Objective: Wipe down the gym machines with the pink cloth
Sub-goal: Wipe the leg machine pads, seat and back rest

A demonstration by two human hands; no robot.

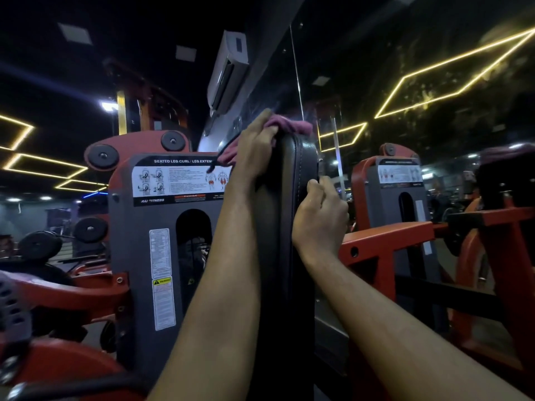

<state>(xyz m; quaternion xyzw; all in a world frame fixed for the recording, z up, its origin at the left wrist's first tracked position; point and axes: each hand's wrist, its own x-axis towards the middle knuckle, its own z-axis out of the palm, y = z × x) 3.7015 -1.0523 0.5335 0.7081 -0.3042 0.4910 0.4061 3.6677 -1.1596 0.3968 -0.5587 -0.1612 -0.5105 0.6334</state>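
A tall black padded backrest (285,227) of a red gym machine stands upright straight in front of me. The pink cloth (289,125) is draped over its top edge and hangs down the left side. My left hand (254,149) grips the cloth against the top left of the pad. My right hand (320,215) sits lower on the pad's right edge, fingers curled around that edge.
A grey weight-stack cover (150,250) labelled seated leg curl stands just left of the pad, on a red frame (95,290). A mirror wall (434,111) to the right reflects the machine. Red frame bars (385,235) run right of the pad. An air conditioner (228,68) hangs above.
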